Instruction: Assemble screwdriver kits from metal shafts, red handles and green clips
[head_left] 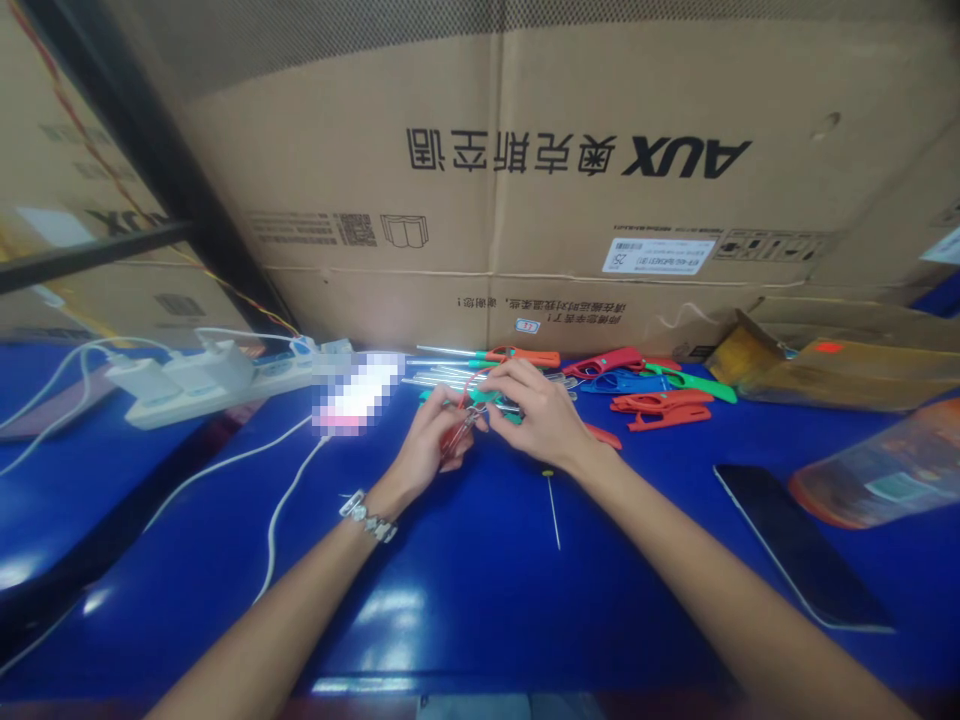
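A carton (525, 225) backs the blue table (450, 610); a power strip (264, 386) lies far left, metal rods (446, 350) and plastic casings (660, 402) just beyond the hands, a dark phone (802, 545) right. Centre: the left hand (426, 440) grips a reddish part (454, 438); the right hand (538, 408) arches beside it, fingers bent, grip indeterminable.

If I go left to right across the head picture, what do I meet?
White power strip, silver wristband, left hand, right hand, pair of orange handles, black phone, plastic container.
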